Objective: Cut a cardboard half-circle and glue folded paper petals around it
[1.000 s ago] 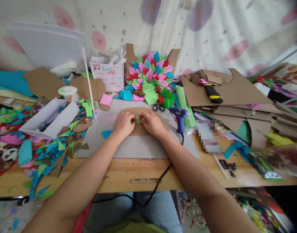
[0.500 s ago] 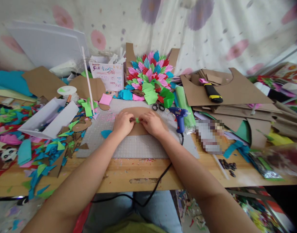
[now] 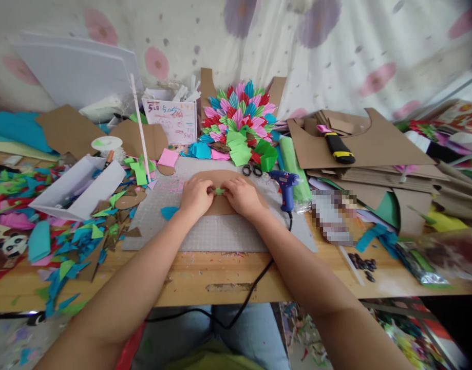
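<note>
My left hand [image 3: 196, 197] and my right hand [image 3: 242, 197] meet over a rounded brown cardboard piece [image 3: 220, 205] lying on a grey cutting mat [image 3: 205, 231]. Both hands are closed, fingertips pinching a small green paper piece [image 3: 219, 191] between them. Most of the green piece is hidden by my fingers. A blue glue gun [image 3: 285, 186] stands just right of my right hand, its black cord running off the table's front edge.
A colourful paper-petal fan [image 3: 239, 115] stands behind the mat with small scissors [image 3: 251, 170] in front. Paper scraps and a white tray [image 3: 79, 189] crowd the left. Stacked cardboard [image 3: 359, 149] with a utility knife [image 3: 336, 145] fills the right.
The green piece looks smaller between my fingertips than a second ago. My hands have stayed almost in place over the cardboard.
</note>
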`<state>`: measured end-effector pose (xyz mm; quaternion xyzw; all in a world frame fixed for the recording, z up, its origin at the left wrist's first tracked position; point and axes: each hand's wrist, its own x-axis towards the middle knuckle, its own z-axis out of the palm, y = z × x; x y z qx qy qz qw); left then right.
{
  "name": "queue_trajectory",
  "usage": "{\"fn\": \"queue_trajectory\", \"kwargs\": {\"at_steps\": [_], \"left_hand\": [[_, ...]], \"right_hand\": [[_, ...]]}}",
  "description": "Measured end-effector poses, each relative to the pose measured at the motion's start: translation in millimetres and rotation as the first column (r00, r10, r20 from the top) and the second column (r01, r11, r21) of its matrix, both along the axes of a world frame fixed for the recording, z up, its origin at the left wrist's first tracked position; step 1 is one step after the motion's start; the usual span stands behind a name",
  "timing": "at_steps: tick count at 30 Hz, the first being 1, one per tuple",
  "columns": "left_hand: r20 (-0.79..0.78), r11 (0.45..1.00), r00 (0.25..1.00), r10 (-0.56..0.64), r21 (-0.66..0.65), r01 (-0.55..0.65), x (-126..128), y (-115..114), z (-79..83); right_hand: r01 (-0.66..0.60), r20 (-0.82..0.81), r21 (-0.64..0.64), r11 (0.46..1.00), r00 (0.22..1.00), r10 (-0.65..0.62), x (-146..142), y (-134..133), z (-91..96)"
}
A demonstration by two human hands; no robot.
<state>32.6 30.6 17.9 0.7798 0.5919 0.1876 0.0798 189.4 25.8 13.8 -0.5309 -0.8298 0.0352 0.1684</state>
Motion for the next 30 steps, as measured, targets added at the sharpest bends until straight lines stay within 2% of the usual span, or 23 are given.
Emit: {"fn": "queue_trajectory", "kwargs": {"at_steps": [6,13,23,30], "left_hand": [[0.038,1.000,0.999,0.020,-0.018,-0.019,0.5,1.4,-2.4],[-0.001,0.999,1.000,-0.024,0.047,0.024,0.1,3.3,-5.0],[0.015,0.998,1.000,-0.025,0.055,0.024,-0.5,4.6,-6.8],[-0.003,0.998,1.000,-0.014,0.060,0.014,0.0,4.7,-8.5]], "right_hand": [[0.048,-0.002,-0.013,0.999,0.999,-0.048,-2.4,0.0,-0.5],[0.055,-0.031,-0.030,0.998,0.998,-0.056,-3.2,-1.5,1.8],[0.125,0.017,-0.088,0.988,0.992,-0.124,-5.7,-1.5,4.9],[0.104,-0.003,-0.064,0.992,0.995,-0.105,-6.5,-2.6,5.5]]}}
